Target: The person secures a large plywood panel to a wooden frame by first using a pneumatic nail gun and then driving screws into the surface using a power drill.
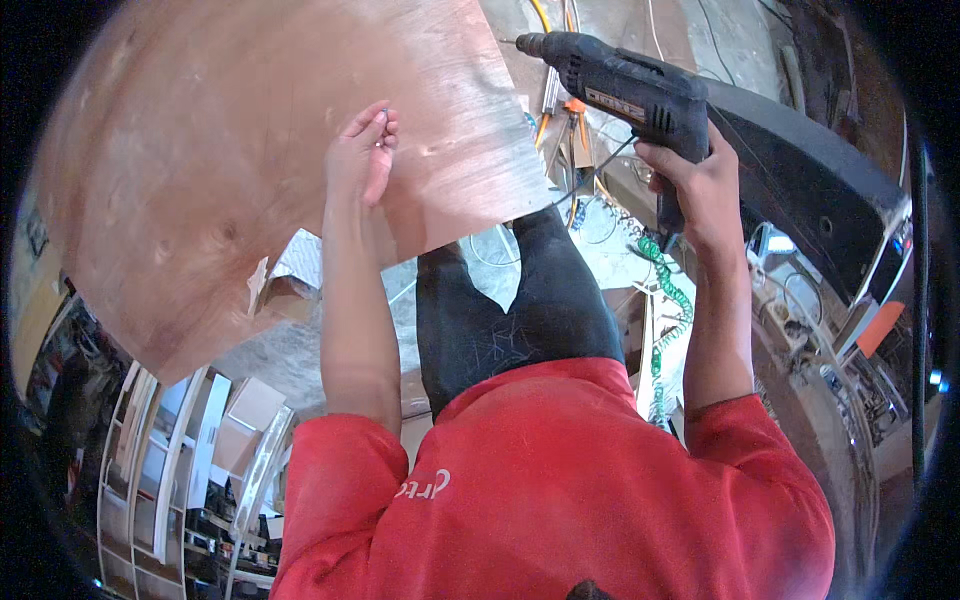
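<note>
Plywood sheet (250, 160): filling the upper left of the frame, lying broad and flat.
Drill (625, 95): sitting upper centre-right, bit aiming left toward the sheet's edge.
Right hand (700, 185): clenching the drill's grip, keeping it raised and level.
Left hand (362, 150): resting on the sheet, fingertips pinching something small, possibly a screw, steadying it.

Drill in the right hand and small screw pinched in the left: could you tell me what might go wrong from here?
The bit of the drill could slip toward the left hand pinching a small screw against the plywood. The right hand holds it alone, so it may wobble.
</note>
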{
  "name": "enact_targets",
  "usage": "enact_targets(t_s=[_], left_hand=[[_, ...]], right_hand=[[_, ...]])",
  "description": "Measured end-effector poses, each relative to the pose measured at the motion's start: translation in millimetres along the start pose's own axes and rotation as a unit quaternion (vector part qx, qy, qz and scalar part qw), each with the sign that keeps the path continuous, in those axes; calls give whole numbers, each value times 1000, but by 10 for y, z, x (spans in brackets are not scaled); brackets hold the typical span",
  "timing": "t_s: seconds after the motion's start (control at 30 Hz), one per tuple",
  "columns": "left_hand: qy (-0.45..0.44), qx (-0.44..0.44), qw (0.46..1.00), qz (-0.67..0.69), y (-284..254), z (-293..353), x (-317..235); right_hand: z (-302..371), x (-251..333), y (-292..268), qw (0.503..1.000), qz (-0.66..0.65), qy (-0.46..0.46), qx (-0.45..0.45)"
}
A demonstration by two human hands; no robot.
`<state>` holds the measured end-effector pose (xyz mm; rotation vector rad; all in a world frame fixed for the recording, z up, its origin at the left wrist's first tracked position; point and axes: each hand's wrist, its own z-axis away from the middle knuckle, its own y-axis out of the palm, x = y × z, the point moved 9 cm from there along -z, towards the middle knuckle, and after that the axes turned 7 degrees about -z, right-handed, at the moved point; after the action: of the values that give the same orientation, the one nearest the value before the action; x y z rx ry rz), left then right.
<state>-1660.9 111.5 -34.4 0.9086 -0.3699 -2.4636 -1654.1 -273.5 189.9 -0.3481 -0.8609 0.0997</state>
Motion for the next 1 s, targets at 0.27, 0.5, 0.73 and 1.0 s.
enact_targets(t_s=[0.27,0.5,0.73,1.0], left_hand=[[-79,82,993,16,343,168,400],[-102,111,982,-114,736,373,596],[-76,58,994,-61,858,277,673],[-106,4,994,13,992,6,1044]], right_hand=[[880,-246,-227,1000,1,18,-23],[1273,-278,-308,999,-7,32,-29],[1216,-315,-169,999,-2,37,10],[963,-426,-32,997,67,17,22]])
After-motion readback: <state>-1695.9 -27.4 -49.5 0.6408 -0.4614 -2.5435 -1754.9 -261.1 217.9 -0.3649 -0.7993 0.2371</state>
